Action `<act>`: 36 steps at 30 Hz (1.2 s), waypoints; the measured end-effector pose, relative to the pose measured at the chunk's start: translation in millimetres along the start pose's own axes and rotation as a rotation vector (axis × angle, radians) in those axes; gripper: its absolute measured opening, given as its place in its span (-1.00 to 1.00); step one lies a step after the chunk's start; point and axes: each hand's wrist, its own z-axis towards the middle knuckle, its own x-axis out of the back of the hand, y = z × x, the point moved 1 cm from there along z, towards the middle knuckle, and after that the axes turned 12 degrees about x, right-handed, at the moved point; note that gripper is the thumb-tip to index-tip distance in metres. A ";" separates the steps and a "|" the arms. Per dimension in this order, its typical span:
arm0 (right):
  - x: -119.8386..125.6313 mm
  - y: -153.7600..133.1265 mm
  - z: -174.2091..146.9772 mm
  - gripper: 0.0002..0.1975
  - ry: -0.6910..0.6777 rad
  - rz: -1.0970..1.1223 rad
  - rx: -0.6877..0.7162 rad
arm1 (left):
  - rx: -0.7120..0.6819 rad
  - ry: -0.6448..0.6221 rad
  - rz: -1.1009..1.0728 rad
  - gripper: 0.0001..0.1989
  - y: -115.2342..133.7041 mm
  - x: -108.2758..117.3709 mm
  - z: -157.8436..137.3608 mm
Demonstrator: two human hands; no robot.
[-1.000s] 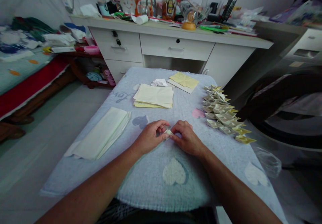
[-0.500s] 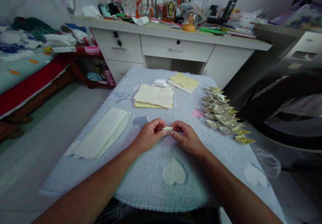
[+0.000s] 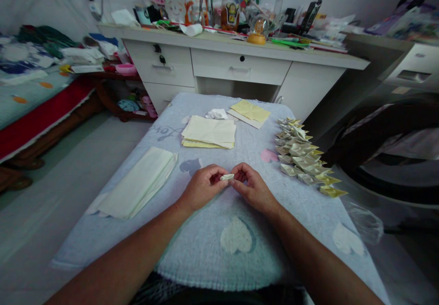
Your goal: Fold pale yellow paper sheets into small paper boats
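Between my two hands, over the middle of the cloth-covered table [image 3: 236, 236], is a small folded piece of pale paper [image 3: 227, 177]. My left hand [image 3: 205, 185] pinches its left end between thumb and fingers. At the right end, my right hand [image 3: 251, 186] does the same. The fingers cover part of the paper, so its full shape is hidden. Beyond the hands lies a stack of cream and yellow paper sheets [image 3: 210, 130]. Several folded paper boats [image 3: 302, 152] stand in rows along the table's right side.
A large folded pale sheet [image 3: 137, 184] lies on the left. Crumpled white paper [image 3: 216, 114] and a few yellow sheets [image 3: 249, 110] lie at the far side. Behind stands a cluttered white desk [image 3: 240, 67]; a front-loading washing machine [image 3: 411, 81] is at the right.
My fingers have shifted slightly on the folded paper, and more of its narrow pointed shape shows. My left hand sits a touch lower; the things on the table have stayed put.
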 end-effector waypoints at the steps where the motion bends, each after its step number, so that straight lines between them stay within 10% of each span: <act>1: 0.1 0.1 0.0 -0.81 0.021 0.010 -0.017 | -0.030 0.017 0.030 -0.93 0.0 0.3 -0.6; 12: -0.4 -1.5 1.0 -0.84 0.059 -0.044 -0.134 | -0.380 0.258 0.344 -0.89 2.0 -6.8 -9.6; 36: -5.8 -0.8 -2.0 -0.83 0.106 0.159 -0.069 | -0.486 0.260 0.383 -0.87 6.5 -6.8 -17.2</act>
